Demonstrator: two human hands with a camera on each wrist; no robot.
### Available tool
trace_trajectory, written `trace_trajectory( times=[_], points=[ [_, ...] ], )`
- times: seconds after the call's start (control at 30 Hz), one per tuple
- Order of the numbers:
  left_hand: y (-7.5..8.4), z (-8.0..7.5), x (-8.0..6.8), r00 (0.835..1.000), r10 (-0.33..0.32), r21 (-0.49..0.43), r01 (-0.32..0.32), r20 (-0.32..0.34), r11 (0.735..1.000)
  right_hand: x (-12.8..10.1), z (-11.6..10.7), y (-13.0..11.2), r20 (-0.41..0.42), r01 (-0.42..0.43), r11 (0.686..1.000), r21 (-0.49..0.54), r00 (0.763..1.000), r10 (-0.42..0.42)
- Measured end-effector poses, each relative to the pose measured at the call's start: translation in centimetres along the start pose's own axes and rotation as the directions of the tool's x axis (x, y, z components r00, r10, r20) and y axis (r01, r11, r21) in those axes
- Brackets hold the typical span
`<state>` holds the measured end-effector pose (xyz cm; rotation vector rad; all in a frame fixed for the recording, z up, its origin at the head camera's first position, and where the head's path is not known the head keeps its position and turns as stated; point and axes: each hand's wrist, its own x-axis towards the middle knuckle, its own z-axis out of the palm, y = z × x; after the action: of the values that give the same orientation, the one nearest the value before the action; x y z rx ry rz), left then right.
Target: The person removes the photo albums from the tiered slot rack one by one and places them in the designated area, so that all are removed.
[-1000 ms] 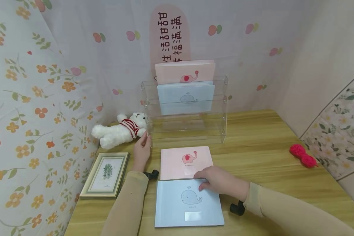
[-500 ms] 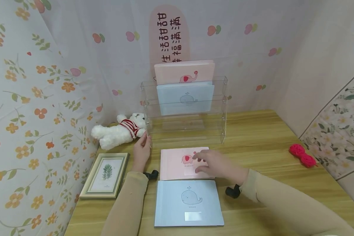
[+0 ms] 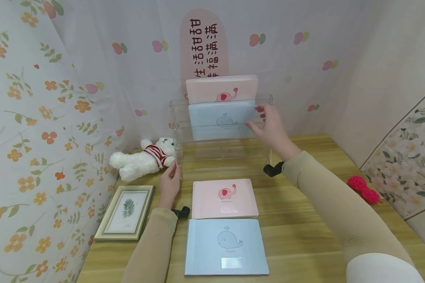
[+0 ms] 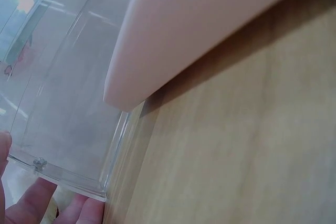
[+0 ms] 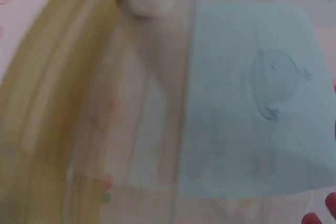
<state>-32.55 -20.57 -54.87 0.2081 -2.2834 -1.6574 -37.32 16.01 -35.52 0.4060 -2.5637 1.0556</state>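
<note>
A clear acrylic rack [image 3: 265,157] stands at the back of the wooden table [image 3: 304,184], with a pink elephant book [image 3: 212,88] and a blue whale book [image 3: 207,125] upright in it. My right hand [image 3: 260,118] is raised at the right edge of that blue book [image 5: 252,103], fingers spread and loose; its grip is not plain and the right wrist view is blurred. My left hand [image 3: 171,173] pinches the rack's front left corner [image 4: 79,182]. A second pink book [image 3: 224,198] and a second blue book [image 3: 224,245] lie flat in front of the rack.
A white plush toy [image 3: 141,157] lies left of the rack, beside my left hand. A framed leaf picture [image 3: 125,212] lies at the table's left edge. Red yarn [image 3: 363,188] sits at the right, near the wall. Flowered walls close in on the left, back and right.
My right hand left the flat blue book, passed over the flat pink one and rose to the blue book in the rack. The left hand stayed on the rack's corner.
</note>
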Motion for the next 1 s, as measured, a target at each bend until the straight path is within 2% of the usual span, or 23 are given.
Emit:
trace_trajectory(
  times=[0.1,0.2,0.37,0.5,0.6,0.8,1.0],
  points=[
    [0.1,-0.1,0.0,1.0,0.004,-0.009,-0.004,0.0,1.0,1.8,-0.6,0.1,-0.024,-0.078,0.995,0.065,0.997,0.08],
    [0.1,-0.2,0.0,1.0,0.006,-0.004,-0.006,0.001,1.0,2.9,-0.9,0.1,0.006,-0.16,0.978,0.135,0.987,0.161],
    [0.2,-0.1,0.0,1.0,-0.009,0.001,0.009,0.009,1.0,3.9,-1.0,-0.3,0.049,-0.219,0.954,0.206,0.976,0.213],
    [0.4,-0.1,-0.2,1.0,-0.022,-0.002,0.022,0.018,1.0,4.5,-0.8,-0.7,0.049,-0.199,0.965,0.173,0.98,0.193],
    [0.4,-0.1,-0.2,1.0,-0.024,0.002,0.024,0.015,1.0,5.1,-0.6,-1.0,0.059,-0.143,0.983,0.119,0.989,0.137],
    [0.4,0.0,-0.1,1.0,-0.029,-0.005,0.029,0.009,1.0,6.6,-0.1,-1.4,0.143,-0.03,0.999,0.037,0.989,0.025],
    [0.3,0.0,-0.1,1.0,-0.018,-0.022,0.018,0.004,1.0,7.3,0.1,-1.9,0.193,-0.057,0.998,0.024,0.98,0.052]
  ],
)
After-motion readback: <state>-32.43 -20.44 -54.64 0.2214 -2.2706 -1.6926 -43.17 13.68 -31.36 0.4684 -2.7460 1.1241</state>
